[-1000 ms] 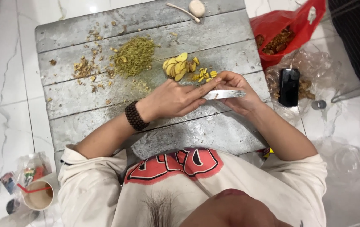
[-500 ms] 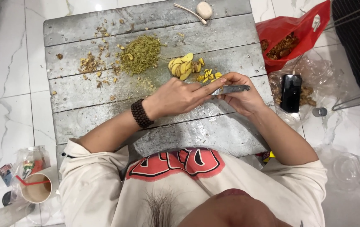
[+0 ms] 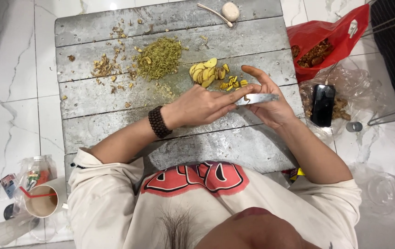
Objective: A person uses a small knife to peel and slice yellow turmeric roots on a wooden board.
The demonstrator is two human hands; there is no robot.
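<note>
My right hand holds a knife over the grey plank table, blade lying flat across the palm, forefinger and thumb raised. The fingertips of my left hand, which has a dark bead bracelet on its wrist, press on the blade's left end. Just beyond both hands lie yellow slices and small cut strips. A heap of finely chopped green-yellow bits sits farther left, with brown peel scraps beside it.
A white bulb with a stalk lies at the table's far edge. On the floor to the right are a red bag of brown roots, a black phone on clear plastic and a small cap. A cup with a straw stands lower left.
The knife's blade has come up flatter in my right hand, whose fingers have spread. My left fingertips stay on the blade. The view has shifted slightly.
</note>
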